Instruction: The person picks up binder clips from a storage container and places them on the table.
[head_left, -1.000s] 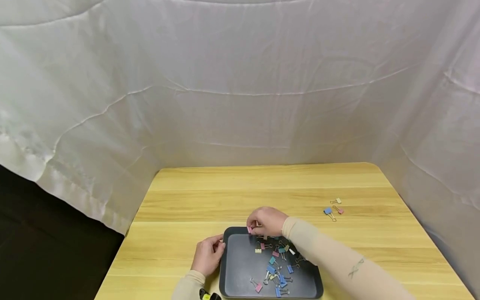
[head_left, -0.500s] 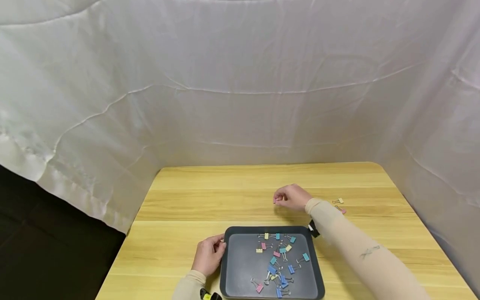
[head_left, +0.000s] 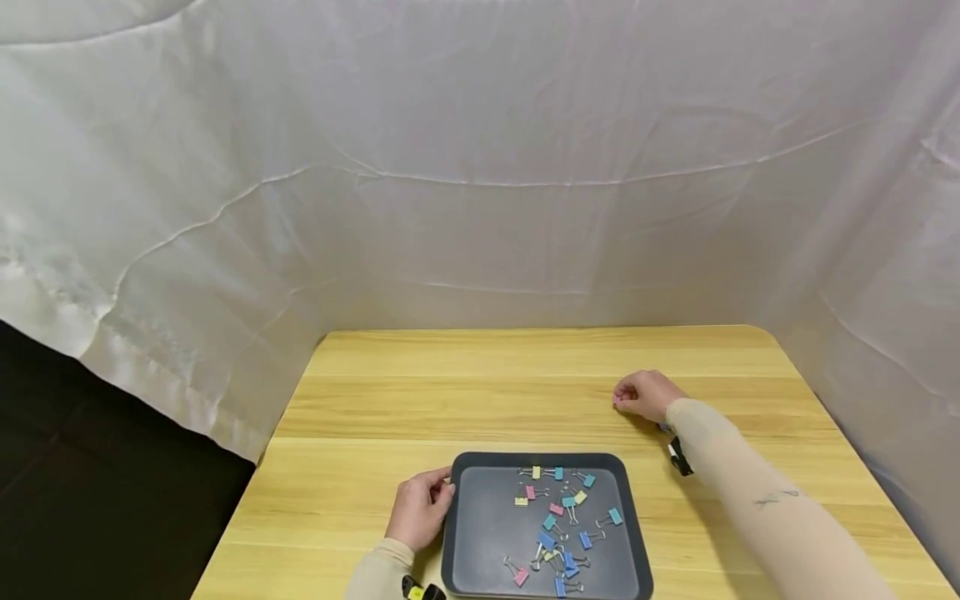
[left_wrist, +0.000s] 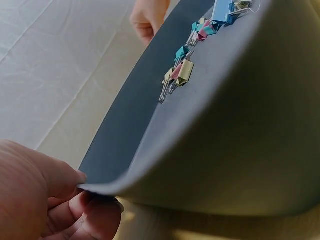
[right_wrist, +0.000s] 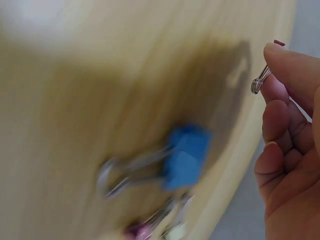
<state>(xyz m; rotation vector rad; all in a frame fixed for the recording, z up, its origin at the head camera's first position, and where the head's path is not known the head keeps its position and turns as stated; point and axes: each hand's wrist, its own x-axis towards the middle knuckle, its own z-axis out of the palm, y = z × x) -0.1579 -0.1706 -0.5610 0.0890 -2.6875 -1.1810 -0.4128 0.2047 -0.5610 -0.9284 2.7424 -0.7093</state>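
Small pink clip pinched in the right hand, held over the table beyond the tray's far right corner

The right hand's grip is narrow, thumb and finger closed on the clip with its wire loops sticking out; the left hand pinches the left rim of the tray. The clip should be very light and hard to damage, its body stiff and springy, its smooth wire apt to swivel or slip. The coloured body, taken across its flat faces, looks the surest hold; squeezing the loops together might part its mouth. A blue clip lies on the table near the right hand, with another pink one, blurred, close by
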